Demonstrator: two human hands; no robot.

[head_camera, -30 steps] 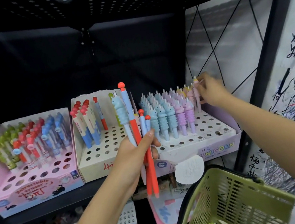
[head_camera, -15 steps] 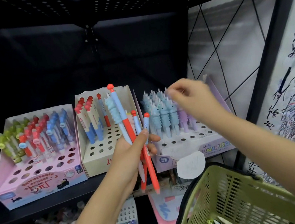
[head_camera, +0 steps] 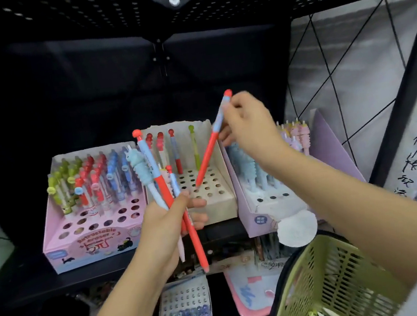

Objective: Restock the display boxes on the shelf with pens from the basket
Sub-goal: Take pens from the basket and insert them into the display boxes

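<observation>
Currently right hand (head_camera: pixel 246 124) pinches one red-and-blue pen (head_camera: pixel 211 139) by its upper end, tip over the cream display box (head_camera: pixel 223 203), possibly touching a hole. Left hand (head_camera: pixel 163 223), in front of that box, clasps a pen bundle (head_camera: pixel 164 189). Green basket (head_camera: pixel 330 282) lower right of it.

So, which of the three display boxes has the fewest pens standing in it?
The cream middle box: only a few pens stand along its back row. The pink and lilac boxes hold many.

Matt perforated black metal shelf (head_camera: pixel 60 282), card display boxes (head_camera: pixel 87 247), green plastic basket (head_camera: pixel 329 274).
</observation>
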